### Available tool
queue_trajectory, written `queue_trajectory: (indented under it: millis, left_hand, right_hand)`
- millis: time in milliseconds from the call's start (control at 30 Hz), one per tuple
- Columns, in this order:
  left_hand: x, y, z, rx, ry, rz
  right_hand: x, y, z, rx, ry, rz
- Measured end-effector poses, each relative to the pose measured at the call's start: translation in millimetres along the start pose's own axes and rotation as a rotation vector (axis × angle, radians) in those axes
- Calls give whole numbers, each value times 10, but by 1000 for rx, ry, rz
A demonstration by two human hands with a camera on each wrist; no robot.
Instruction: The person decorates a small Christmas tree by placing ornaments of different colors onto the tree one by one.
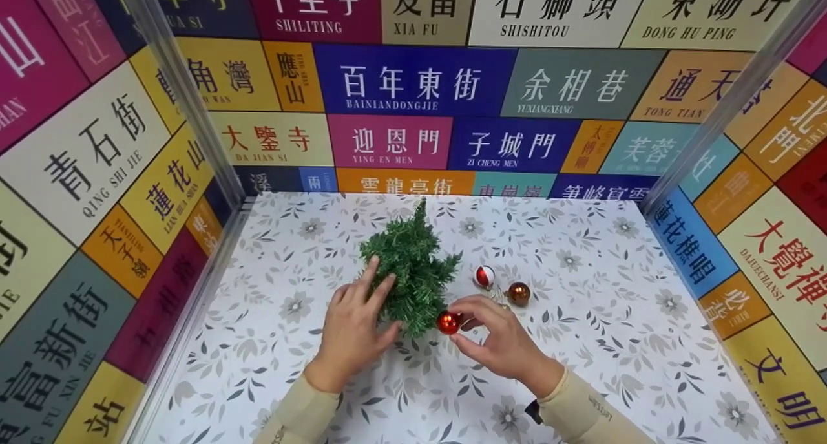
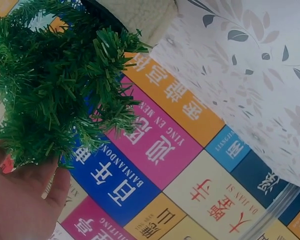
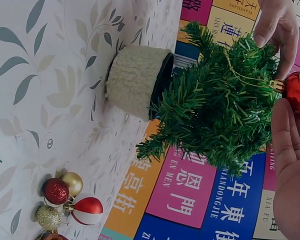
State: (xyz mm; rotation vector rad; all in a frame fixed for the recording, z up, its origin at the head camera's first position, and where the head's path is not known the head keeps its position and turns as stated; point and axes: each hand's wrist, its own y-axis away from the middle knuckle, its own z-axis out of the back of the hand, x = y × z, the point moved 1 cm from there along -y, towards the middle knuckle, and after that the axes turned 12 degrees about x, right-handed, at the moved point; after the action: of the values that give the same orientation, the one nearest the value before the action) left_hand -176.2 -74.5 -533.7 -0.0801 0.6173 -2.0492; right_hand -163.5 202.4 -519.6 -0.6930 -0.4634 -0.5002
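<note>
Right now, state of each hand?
Left hand: open, fingers against the green tree.
Right hand: closed, pinching a shiny red ball.

Beige sleeves [image 1: 572, 408] with small dark lettering [image 1: 600, 408]

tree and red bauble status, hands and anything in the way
Left hand touching tree. Right hand pinching red bauble near it. Other baubles on table, not between them.

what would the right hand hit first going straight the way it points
Likely the green tree, with the red bauble in the right hand leading; depth is hard to judge.
</note>
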Motion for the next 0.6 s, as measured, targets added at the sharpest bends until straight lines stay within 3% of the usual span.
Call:
queue_trajectory:
  millis: [267,433,600]
  left_hand:
    - [-25,10,-4,-33,4,-28]
    - [-48,0,-7,-119,38,-132]
    - [-107,3,-16,-151,54,-224]
  right_hand:
    - [286,-171,32,-46,-84,57]
    - [409,-247,23,-43,-149,55]
    - [415,-273,-35,-61,-166,71]
